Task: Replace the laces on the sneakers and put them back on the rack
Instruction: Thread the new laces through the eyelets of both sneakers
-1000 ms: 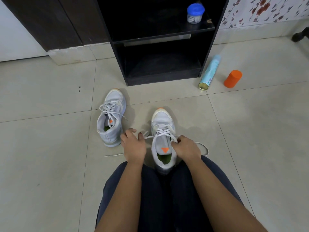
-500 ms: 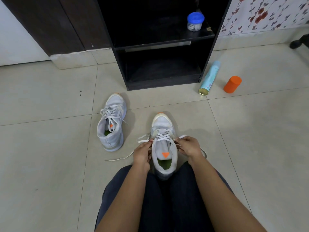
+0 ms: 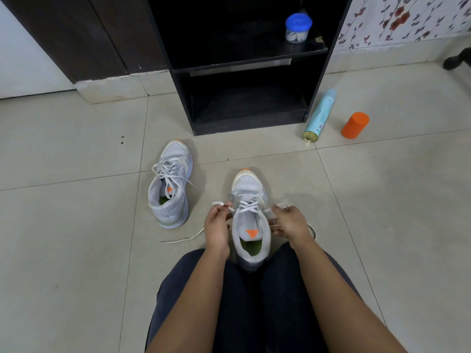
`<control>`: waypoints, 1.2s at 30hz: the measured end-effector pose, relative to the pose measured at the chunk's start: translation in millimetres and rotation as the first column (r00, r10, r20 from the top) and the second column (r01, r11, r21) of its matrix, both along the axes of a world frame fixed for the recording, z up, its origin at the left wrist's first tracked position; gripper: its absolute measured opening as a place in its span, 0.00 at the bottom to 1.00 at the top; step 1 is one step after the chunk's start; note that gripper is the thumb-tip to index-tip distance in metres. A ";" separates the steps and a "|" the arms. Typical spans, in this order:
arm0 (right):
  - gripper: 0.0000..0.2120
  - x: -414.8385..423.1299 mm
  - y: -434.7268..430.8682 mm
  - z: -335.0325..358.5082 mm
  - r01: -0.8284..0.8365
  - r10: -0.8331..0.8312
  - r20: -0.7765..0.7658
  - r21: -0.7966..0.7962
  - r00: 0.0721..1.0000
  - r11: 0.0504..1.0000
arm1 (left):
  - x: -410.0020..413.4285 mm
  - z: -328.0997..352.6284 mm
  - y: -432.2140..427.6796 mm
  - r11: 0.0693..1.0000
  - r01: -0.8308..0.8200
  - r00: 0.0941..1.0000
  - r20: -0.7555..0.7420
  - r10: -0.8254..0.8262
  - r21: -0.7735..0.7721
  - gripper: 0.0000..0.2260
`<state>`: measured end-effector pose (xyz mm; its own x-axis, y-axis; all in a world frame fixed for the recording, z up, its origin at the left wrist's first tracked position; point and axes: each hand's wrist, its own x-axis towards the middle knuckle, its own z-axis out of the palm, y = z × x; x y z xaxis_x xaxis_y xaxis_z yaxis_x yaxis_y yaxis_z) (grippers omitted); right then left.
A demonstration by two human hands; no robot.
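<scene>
Two grey sneakers stand on the tiled floor point(image 3: 76, 238), toes pointing towards the rack point(image 3: 244, 126). The near sneaker point(image 3: 251, 225) sits upright between the person's legs point(image 3: 254, 301), heel towards them, with an orange tab on its tongue and a green insole showing. Its white lace point(image 3: 248, 205) is crossed through the eyelets, and both free ends are drawn out sideways.

The left hand point(image 3: 216, 228) is just beside the shoe's left side. Its thumb and forefinger pinch the left end of the lace and the other fingers are curled under. Past the hand, that end trails along the floor to the left. The right hand point(image 3: 290, 222) is against the shoe's right side, fingertips pinching the right end, the remaining fingers curled in towards the collar. A loop of lace lies on the floor by that wrist.

The second sneaker point(image 3: 169, 184) stands apart to the left and a little farther away, laced, its ends loose over the sides.

Beyond both shoes the rack, a black open shelf unit, stands on the floor. A clear jar point(image 3: 298, 28) with a blue lid sits at the right end of its upper shelf. A pale blue spray can point(image 3: 319, 115) lies on its side on the floor just beside the rack's right front corner. An orange container point(image 3: 354, 125) stands near the can, on its right, not touching it.
</scene>
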<state>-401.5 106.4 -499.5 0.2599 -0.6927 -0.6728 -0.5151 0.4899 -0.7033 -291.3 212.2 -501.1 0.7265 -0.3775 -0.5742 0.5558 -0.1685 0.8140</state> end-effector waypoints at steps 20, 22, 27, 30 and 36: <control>0.18 11.1 10.8 28.0 -0.775 0.362 -0.690 -0.601 0.627 0.195 | -7.7 -0.8 -3.9 0.768 0.251 0.155 0.759 -0.633 0.589 0.14; 0.19 4.6 9.2 34.5 -0.726 0.287 -0.668 -0.648 0.687 0.230 | -10.0 -2.6 -5.4 0.791 0.250 0.213 0.765 -0.608 0.559 0.14; 0.22 -15.2 -2.2 47.0 -0.565 0.249 -0.507 -0.744 0.825 0.358 | -3.7 -1.5 0.9 0.871 0.220 0.508 0.711 -0.486 0.438 0.09; 0.14 -19.2 0.0 57.5 -0.506 0.235 -0.449 -0.728 0.862 0.464 | -2.2 2.2 1.7 0.903 0.198 0.610 0.673 -0.419 0.382 0.09; 0.21 -39.9 -3.8 76.8 -0.839 0.552 -0.777 0.058 0.302 0.541 | 0.7 -4.0 2.4 0.916 0.300 0.609 0.686 -0.398 0.266 0.07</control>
